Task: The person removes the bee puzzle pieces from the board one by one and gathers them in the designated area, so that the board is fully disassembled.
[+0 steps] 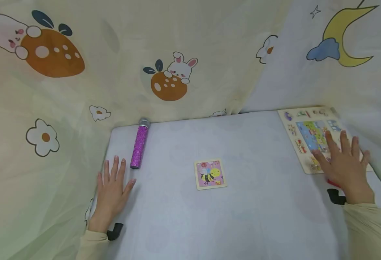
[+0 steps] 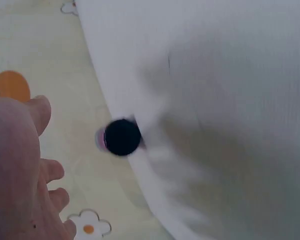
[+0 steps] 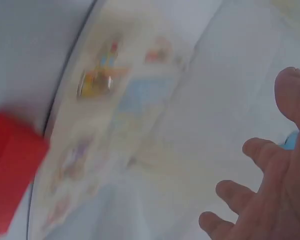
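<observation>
My left hand (image 1: 110,193) has its fingers spread at the table's left edge and holds nothing. Just beyond its fingertips lies a glittery purple toy microphone (image 1: 139,146) with a silver head; its dark round end (image 2: 122,136) faces the left wrist view. My right hand (image 1: 346,168), fingers spread, is over a picture board (image 1: 302,144) and covers part of it. In the right wrist view, the fingers (image 3: 235,195) look apart from the board. A red block (image 3: 15,170) is beside the board, mostly hidden under the right hand in the head view.
A small square bee picture tile (image 1: 210,174) lies near the middle of the white tabletop (image 1: 242,220). Cloth printed with rabbits and flowers (image 1: 118,83) rises behind the table and down its left side.
</observation>
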{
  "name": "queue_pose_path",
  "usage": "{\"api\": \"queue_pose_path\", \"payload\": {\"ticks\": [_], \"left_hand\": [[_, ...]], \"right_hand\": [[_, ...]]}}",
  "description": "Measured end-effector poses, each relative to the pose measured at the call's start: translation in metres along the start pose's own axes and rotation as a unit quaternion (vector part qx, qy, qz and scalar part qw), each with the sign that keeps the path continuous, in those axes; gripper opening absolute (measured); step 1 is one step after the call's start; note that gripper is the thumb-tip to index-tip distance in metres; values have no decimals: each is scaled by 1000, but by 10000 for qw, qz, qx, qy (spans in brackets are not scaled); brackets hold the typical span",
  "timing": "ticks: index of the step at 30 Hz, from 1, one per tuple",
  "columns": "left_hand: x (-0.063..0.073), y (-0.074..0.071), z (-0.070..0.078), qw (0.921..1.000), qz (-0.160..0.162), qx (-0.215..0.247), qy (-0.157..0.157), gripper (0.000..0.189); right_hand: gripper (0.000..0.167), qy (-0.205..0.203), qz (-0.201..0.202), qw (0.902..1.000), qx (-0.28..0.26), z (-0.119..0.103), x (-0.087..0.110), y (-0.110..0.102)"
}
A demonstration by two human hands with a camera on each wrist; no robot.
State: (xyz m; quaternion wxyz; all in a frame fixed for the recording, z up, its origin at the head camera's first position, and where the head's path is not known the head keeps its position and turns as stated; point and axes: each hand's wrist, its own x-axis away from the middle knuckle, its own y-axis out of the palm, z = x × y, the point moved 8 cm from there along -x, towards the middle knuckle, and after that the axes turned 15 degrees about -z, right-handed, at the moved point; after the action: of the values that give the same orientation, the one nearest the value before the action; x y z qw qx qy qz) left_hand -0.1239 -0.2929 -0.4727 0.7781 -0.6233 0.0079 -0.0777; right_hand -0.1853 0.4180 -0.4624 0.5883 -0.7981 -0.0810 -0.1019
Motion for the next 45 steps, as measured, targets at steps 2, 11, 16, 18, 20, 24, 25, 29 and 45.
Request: {"api": "queue_pose_path", "payload": {"ticks": [2, 11, 16, 18, 20, 24, 25, 29, 45], "left_hand": [[-2, 7, 8, 9998, -110, 145, 84, 82], [-14, 53, 104, 9923, -448, 260, 1129, 78], [-10, 78, 164, 9808, -901, 214, 1717, 78], [-8, 86, 188, 9742, -1137, 220, 1936, 77], [-5, 94, 209, 9672, -1399, 226, 2109, 77], [-4, 111, 241, 9581, -1761, 69, 2258, 79], [-4, 114, 247, 9578, -1778, 30, 2259, 80], [-6, 121, 263, 9595, -1702, 105, 2241, 79], [-11, 130, 264, 9678, -1273, 167, 2164, 67]], "right_hand": [[83, -311, -5, 9995, -52, -15, -7, 8], [82, -1236, -119, 9922, 64, -105, -37, 44], [76, -1463, -362, 9882, 289, -147, -47, 67], [72, -1593, -462, 9857, 289, -162, -51, 73], [69, -1782, -545, 9823, 212, -180, -54, 79], [63, -2238, -681, 9721, -160, -217, -58, 87], [61, -2325, -735, 9694, -265, -226, -59, 89], [52, -2714, -884, 9558, -706, -262, -64, 96], [22, -3290, -1784, 9245, -719, -351, -73, 126]]}}
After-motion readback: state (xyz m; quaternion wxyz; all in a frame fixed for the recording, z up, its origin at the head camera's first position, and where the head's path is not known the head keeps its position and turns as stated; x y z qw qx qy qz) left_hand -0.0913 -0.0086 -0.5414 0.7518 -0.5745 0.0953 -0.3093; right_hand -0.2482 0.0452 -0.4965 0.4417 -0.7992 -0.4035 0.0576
